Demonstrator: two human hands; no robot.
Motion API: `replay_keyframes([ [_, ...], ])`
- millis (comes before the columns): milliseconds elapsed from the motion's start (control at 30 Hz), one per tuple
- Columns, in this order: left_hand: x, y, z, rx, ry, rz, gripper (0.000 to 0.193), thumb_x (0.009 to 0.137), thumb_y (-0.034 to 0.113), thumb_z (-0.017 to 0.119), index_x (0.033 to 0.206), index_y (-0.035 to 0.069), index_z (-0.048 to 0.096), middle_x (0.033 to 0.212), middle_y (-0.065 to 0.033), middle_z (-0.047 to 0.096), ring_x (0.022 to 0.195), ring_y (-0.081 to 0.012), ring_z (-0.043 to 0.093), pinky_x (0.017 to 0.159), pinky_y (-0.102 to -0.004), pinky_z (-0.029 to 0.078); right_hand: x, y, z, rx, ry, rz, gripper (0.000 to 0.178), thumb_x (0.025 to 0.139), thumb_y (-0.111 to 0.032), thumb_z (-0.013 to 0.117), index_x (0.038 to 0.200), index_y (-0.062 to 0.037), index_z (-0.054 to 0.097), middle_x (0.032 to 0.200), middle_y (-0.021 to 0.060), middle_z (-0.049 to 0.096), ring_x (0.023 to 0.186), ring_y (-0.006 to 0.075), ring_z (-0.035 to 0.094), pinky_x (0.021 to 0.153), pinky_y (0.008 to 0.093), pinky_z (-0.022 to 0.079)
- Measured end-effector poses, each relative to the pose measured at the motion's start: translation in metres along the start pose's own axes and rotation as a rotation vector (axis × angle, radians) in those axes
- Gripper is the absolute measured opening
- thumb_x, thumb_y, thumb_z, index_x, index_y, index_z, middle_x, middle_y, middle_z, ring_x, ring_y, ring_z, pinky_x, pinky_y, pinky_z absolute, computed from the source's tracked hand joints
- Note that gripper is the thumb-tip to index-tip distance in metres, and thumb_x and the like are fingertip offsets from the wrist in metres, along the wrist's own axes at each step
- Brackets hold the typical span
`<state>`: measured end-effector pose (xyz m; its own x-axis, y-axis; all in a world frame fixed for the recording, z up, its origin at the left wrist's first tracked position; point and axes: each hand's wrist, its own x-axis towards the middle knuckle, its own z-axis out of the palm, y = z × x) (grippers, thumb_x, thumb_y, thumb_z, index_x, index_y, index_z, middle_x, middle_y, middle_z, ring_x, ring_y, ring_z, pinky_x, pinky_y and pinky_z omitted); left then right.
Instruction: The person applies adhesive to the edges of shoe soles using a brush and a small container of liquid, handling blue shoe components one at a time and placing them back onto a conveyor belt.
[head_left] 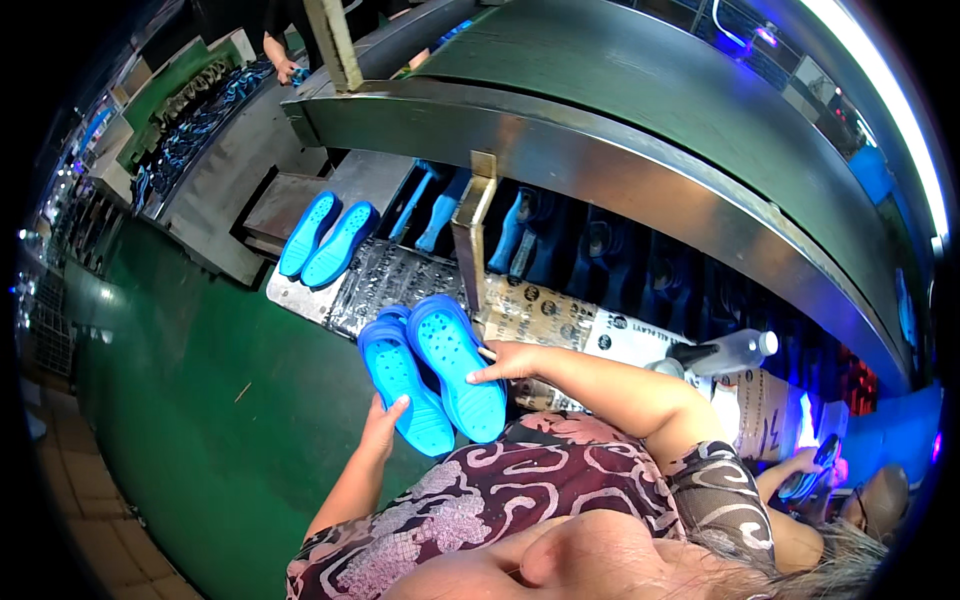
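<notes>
My left hand grips a bright blue shoe sole by its outer edge, thumb on the upper face. A second blue sole is pinched in my right hand. The two soles lie side by side, tilted, their hole-dotted wide ends pointing away from me. Behind them, more blue sole edge shows; how it is held is hidden. Another pair of blue soles, a left one and a right one, rests on the far left end of the bench.
Clear tape and printed cardboard cover the bench. A translucent bottle lies there on the right. Dark shelf spaces with blue soles run beneath a metal-edged conveyor. A co-worker's hand shows far left, another's at right.
</notes>
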<state>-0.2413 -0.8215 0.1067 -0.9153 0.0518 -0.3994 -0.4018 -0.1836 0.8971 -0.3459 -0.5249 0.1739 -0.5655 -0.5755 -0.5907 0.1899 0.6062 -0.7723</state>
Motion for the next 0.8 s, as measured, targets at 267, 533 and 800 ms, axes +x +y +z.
replay_keyframes([
  [267, -0.029, -0.024, 0.067, 0.028, 0.02, 0.014, 0.066, 0.084, 0.033, 0.068, 0.132, -0.002, 0.041, 0.124, -0.0136, 0.053, 0.114, -0.0237, 0.051, 0.1, -0.0369, 0.038, -0.068, 0.046, 0.004, 0.07, 0.096, -0.079, 0.112, 0.065, -0.06, 0.076, 0.142, 0.0051, 0.027, 0.137, 0.0261, 0.043, 0.127, 0.0322, 0.043, 0.106, 0.0359, 0.034],
  [533, -0.007, -0.001, 0.14, 0.09, -0.255, -0.056, 0.059, 0.085, 0.031, 0.067, 0.13, -0.002, 0.045, 0.119, -0.0129, 0.058, 0.107, -0.0216, 0.056, 0.095, -0.0349, 0.043, -0.108, 0.13, -0.012, 0.27, 0.274, 0.018, 0.103, 0.068, -0.052, 0.078, 0.14, 0.0052, 0.032, 0.131, 0.024, 0.049, 0.115, 0.028, 0.05, 0.098, 0.0353, 0.038],
  [800, 0.094, 0.038, 0.182, 0.162, -0.178, -0.016, 0.064, 0.079, 0.029, 0.075, 0.125, -0.004, 0.045, 0.108, -0.0154, 0.062, 0.094, -0.0229, 0.062, 0.081, -0.035, 0.051, -0.142, 0.113, -0.015, 0.469, 0.317, 0.042, 0.064, 0.072, -0.05, 0.075, 0.109, 0.0, 0.056, 0.063, -0.0005, 0.048, 0.045, 0.0082, 0.041, 0.038, 0.0236, 0.031],
])
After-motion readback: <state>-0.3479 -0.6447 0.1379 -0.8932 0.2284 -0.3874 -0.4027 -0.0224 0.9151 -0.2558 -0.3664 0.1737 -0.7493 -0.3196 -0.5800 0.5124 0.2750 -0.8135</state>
